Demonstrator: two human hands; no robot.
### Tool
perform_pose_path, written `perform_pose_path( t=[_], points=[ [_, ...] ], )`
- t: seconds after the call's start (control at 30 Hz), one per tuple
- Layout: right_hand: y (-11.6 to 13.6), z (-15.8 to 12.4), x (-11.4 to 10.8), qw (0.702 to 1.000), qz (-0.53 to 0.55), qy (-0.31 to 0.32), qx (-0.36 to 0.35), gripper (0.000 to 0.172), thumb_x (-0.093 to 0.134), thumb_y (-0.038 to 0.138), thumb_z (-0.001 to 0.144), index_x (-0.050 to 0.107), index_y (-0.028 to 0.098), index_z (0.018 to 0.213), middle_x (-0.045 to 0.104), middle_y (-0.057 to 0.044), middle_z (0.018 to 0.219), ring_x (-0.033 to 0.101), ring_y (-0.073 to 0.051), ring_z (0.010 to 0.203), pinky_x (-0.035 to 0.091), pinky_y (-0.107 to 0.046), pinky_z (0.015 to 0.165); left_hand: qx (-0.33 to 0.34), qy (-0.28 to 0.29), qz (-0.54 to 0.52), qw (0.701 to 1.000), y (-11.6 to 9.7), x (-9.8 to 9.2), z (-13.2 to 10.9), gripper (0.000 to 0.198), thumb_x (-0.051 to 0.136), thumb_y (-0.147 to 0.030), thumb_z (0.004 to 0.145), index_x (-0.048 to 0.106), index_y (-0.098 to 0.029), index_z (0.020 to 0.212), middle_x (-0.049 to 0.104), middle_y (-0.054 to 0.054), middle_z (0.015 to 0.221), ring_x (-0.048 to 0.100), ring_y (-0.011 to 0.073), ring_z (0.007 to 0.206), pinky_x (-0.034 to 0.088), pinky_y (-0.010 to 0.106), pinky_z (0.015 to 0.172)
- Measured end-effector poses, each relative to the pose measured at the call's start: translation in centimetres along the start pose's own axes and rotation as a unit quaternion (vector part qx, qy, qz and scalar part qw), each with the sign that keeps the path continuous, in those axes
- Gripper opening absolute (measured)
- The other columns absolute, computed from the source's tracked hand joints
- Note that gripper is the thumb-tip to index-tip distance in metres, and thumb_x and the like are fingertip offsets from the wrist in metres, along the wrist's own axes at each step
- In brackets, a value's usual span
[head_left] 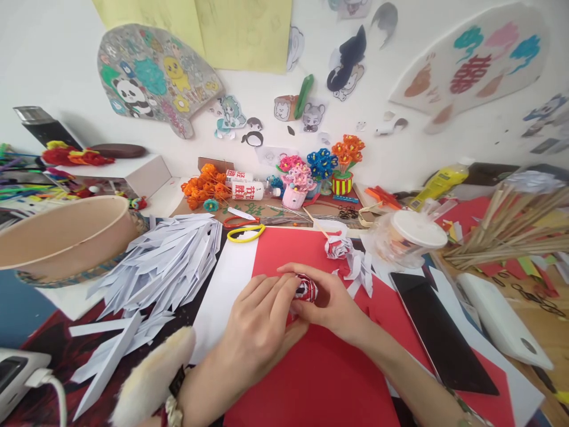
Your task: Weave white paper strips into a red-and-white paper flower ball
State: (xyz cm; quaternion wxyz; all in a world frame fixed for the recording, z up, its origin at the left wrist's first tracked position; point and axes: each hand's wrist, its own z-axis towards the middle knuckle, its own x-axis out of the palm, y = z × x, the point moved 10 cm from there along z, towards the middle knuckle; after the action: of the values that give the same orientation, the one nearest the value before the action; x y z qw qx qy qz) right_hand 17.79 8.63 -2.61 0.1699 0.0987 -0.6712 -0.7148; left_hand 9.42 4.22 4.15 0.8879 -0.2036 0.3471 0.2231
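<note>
Both hands meet over a red paper sheet (320, 379) at the table's middle. My left hand (258, 323) and my right hand (331, 305) pinch together a small rolled bundle of red and white paper (306, 289), fingers curled round it. A little beyond it lies a finished red and white paper flower on a thin stick (338, 246), with a few loose white paper strips (362, 270) beside it.
A big pile of white pointed paper strips (164, 261) lies to the left, beside a tan round tub (62, 237). Scissors with yellow and red handles (244, 228), a clear lidded cup (406, 237), wooden sticks (507, 228), a black tablet (438, 332) and paper flower pots (342, 166) surround the sheet.
</note>
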Motion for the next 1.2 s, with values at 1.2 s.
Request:
perform_pose_path(
  t=[1.2],
  points=[
    [-1.1,0.1,2.2,0.962,0.263,0.0,0.076,0.027,0.061,0.043,0.095,0.073,0.02,0.105,0.074,-0.005,0.101,0.07,-0.016,0.092,0.052,-0.023,0.079,0.013,-0.055,0.016,0.998,-1.0,-1.0,0.4,0.019,0.06,-0.015,0.093,0.058,-0.015,0.112,0.078,0.008,0.102,0.074,0.0202,0.093,0.047,0.035,0.088]
  ],
)
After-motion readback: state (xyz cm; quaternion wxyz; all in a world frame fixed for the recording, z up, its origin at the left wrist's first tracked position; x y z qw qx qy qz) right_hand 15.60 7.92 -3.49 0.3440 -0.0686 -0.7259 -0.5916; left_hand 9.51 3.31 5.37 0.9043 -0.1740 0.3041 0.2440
